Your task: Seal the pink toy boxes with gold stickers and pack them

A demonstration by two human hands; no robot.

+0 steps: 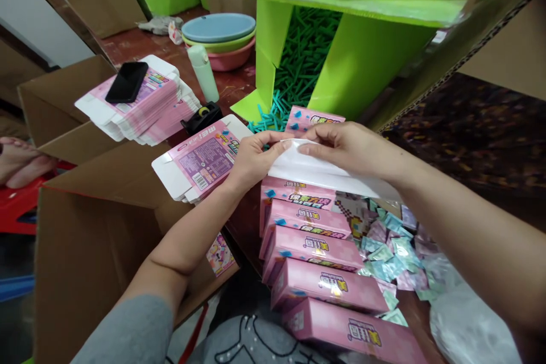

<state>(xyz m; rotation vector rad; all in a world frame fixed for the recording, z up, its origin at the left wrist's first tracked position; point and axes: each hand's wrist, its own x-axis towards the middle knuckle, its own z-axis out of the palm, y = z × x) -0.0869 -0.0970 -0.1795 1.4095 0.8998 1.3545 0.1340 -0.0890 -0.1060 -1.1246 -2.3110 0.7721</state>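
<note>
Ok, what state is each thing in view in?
White sheet, creased, in left hand and right hand
Pink printed boxes, tops shut, in a row
Flat pink cartons, stacked
Smartphone, screen dark
Mint-green bottle, capped
Basins, stacked
Brown cardboard box, open
Green sticks, loose
Sachets, scattered

The camera is worn on my head, and it faces forward and down. My left hand (251, 162) and my right hand (350, 148) are near to it, in the middle of its view. The lower edge takes in my grey clothing (256, 344), very close; the upper part reaches to the basins (218, 28), farther away.
</note>
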